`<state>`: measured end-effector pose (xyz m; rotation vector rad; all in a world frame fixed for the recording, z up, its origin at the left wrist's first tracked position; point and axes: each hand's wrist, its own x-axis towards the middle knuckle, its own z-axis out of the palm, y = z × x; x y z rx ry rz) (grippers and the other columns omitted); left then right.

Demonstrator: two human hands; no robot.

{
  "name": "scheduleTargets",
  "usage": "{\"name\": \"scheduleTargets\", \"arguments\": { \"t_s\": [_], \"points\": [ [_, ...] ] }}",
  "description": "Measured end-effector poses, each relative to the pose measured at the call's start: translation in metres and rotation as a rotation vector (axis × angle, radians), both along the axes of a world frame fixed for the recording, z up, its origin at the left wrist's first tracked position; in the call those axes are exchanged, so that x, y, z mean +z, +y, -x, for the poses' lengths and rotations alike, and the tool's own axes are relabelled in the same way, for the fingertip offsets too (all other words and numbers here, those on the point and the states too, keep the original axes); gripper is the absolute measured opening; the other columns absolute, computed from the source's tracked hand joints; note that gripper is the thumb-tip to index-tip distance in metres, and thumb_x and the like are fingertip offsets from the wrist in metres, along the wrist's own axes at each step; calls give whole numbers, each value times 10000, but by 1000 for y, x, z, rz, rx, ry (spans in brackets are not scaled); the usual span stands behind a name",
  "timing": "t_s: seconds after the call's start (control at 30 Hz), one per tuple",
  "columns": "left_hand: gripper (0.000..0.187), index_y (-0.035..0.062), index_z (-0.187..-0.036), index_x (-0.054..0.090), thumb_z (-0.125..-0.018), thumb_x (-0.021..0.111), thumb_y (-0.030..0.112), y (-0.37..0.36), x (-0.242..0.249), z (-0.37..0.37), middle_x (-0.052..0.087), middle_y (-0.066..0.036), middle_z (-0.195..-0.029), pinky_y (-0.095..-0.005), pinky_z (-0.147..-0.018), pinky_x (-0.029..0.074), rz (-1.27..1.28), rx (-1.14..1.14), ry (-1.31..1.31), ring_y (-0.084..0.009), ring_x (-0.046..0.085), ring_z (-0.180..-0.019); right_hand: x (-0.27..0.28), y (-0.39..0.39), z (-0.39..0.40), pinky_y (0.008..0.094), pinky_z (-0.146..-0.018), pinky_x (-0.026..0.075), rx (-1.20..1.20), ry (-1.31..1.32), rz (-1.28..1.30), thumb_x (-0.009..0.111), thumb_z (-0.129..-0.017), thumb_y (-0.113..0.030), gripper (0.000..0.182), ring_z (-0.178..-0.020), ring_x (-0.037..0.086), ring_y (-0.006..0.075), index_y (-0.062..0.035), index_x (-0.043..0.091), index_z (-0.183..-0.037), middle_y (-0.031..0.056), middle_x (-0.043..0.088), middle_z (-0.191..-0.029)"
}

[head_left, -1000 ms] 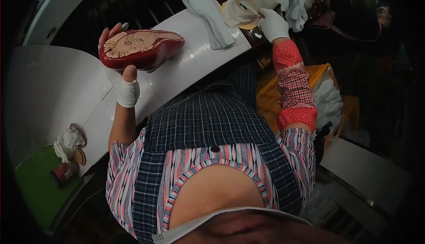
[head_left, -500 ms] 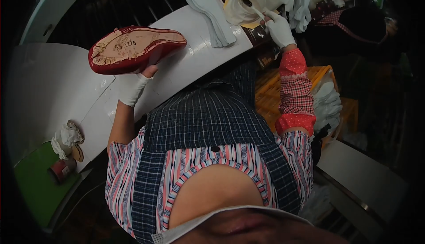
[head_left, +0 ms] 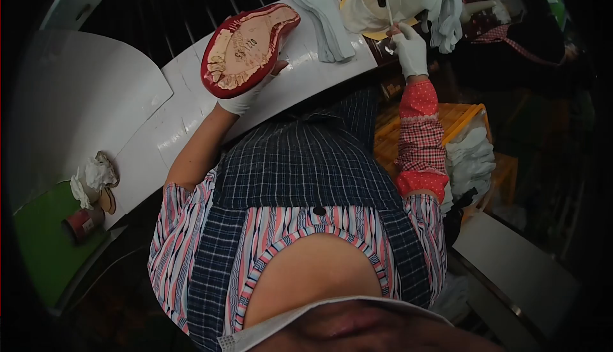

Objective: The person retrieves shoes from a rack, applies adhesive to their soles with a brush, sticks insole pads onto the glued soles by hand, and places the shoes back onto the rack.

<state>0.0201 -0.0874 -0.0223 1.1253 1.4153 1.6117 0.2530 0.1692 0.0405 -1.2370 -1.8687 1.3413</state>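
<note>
My left hand (head_left: 248,98), in a white fingerless glove, grips a red shoe upper (head_left: 246,49) from below. Its sole side faces up, showing a pale insole with stamped numbers and gathered edges folded over it. My right hand (head_left: 412,55), also gloved, pinches a thin pale stick like a brush handle (head_left: 389,17). The stick's far end reaches into a white cut-open container (head_left: 361,12), where a small dark piece shows at the rim; the tip is hidden. Between both hands lie pale grey shoe soles (head_left: 325,23) on the white work surface (head_left: 185,119).
More pale soles (head_left: 447,17) hang by the container. A yellow crate (head_left: 463,119) with white pieces stands under my right forearm. To the left are crumpled paper (head_left: 99,172) and a red can (head_left: 83,225). A co-worker's dark clothing (head_left: 536,33) is at upper right.
The shoe upper in my left hand has moved right and turned, its narrow end now pointing up to the right. My right hand stays at the container, its stick more upright.
</note>
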Motion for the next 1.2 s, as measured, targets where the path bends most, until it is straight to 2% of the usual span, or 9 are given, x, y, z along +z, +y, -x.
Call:
{"name": "scheduleTargets", "arguments": {
  "t_s": [0.03, 0.1, 0.3, 0.57, 0.63, 0.77, 0.83, 0.93, 1.2],
  "points": [
    [660, 99, -1308, 409, -768, 727, 308, 9, -1, -4, 456, -85, -1312, -351, -1006, 373, -38, 95, 274, -229, 450, -1195, -13, 3, -2, 186, -537, 374, -23, -48, -208, 530, -897, -155, 222, -618, 476, 52, 17, 575, -1031, 10, 571, -765],
    [724, 103, -1345, 341, -764, 731, 291, 19, 6, -10, 451, -98, -1292, -357, -993, 402, -233, 54, 47, -239, 452, -1187, -16, -5, 2, 221, -598, 418, -74, -148, -470, 588, -869, -107, 147, -661, 513, 79, 18, 568, -944, 22, 579, -765],
    [563, 131, -1360, 305, -915, 477, 431, 34, 25, -30, 465, -49, -1226, -296, -861, 497, -391, 102, -448, -151, 533, -1038, 10, -80, 33, 220, -659, 431, 185, 84, -209, 577, -887, -127, 226, -734, 535, 89, 21, 565, -1057, 38, 599, -821],
    [603, 122, -1362, 304, -903, 473, 474, 35, 24, -27, 470, -76, -1195, -296, -923, 440, -302, 113, -240, -137, 491, -1083, 38, -131, 48, 167, -554, 349, 446, 14, 87, 515, -932, -219, 277, -609, 421, 33, 1, 580, -1089, -21, 551, -773],
    [948, 138, -1407, 125, -706, 764, 134, 35, 15, -23, 301, -108, -1332, -330, -970, 430, -184, -31, -690, -219, 397, -1196, 39, -126, 50, 167, -542, 337, 471, -21, 31, 501, -940, -237, 268, -592, 404, 31, -15, 596, -1055, -33, 527, -746],
    [797, 168, -1404, 133, -811, 665, 151, 34, 13, -22, 319, -94, -1331, -319, -905, 494, -282, -146, -368, -202, 443, -1154, 28, -112, 53, 179, -530, 330, 446, -14, 71, 483, -943, -245, 266, -578, 384, 33, -21, 609, -1012, -44, 501, -705],
    [641, 175, -1398, 168, -893, 562, 177, 38, 7, -20, 379, -76, -1303, -301, -884, 513, -187, -131, -738, -176, 487, -1106, 23, -100, 55, 187, -521, 321, 473, -109, 6, 459, -946, -253, 277, -570, 365, 31, -24, 614, -962, -53, 473, -667],
    [578, 183, -1388, 223, -910, 545, 221, 37, 11, -21, 428, -59, -1278, -279, -859, 521, -70, -15, -192, -155, 510, -1077, 17, -88, 61, 215, -534, 348, 471, -115, -95, 452, -936, -245, 288, -571, 402, 59, -3, 606, -906, -28, 485, -650],
    [606, 165, -1382, 257, -898, 520, 418, 31, -7, -31, 433, -52, -1281, -274, -872, 506, -28, 100, 44, -145, 508, -1082, -3, -66, 68, 265, -613, 419, 365, -194, -269, 512, -891, -226, 314, -636, 510, 130, 53, 605, -1001, 62, 577, -694]
  ]
}}
